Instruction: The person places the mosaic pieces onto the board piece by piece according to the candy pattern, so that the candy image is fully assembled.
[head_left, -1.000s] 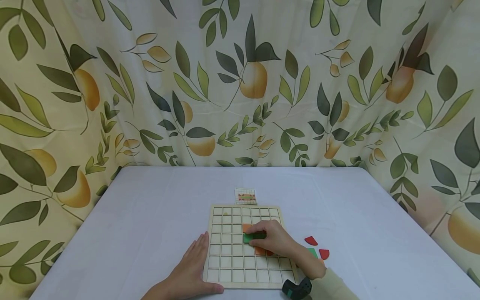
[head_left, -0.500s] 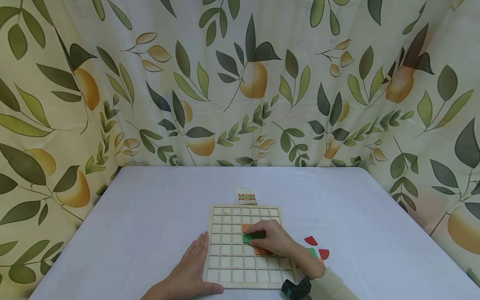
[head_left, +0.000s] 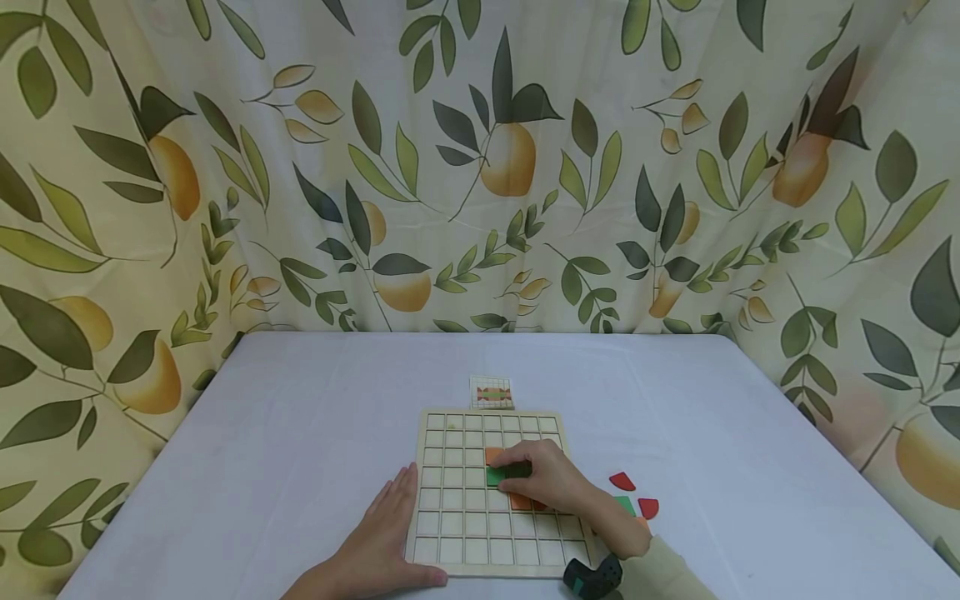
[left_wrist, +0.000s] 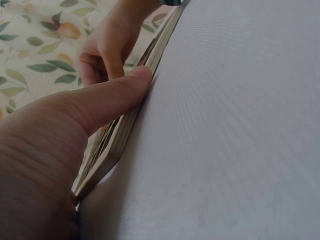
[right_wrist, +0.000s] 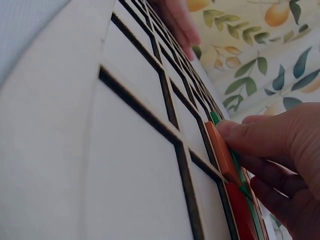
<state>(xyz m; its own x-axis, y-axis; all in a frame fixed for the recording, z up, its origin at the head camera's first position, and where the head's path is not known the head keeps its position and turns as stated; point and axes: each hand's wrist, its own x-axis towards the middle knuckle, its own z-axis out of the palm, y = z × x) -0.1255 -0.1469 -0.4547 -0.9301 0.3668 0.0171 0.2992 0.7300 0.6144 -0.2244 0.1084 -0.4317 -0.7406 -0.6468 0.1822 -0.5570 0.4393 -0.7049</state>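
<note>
In the head view a pale gridded board (head_left: 453, 525) lies on the white table. My left hand (head_left: 382, 525) rests along its left side with straight fingers, its thumb at the front left corner; the left wrist view shows that thumb (left_wrist: 115, 95) on the board's edge. Over the grid my right hand (head_left: 547, 479) pinches a green tile (head_left: 495, 477) between thumb and fingers, partly covering it. An orange tile (head_left: 493, 455) sits just behind it. Nearer the front are another orange tile (right_wrist: 222, 152) and a red tile (right_wrist: 241, 210), partly hidden by the right hand in the head view.
Loose pieces lie right of the board: two red ones (head_left: 622, 482), a green one (head_left: 625, 505) and part of an orange one. Behind the board is a small patterned card (head_left: 492, 392). A dark wrist device (head_left: 592, 577) is on the right forearm. A printed curtain (head_left: 480, 250) hangs behind.
</note>
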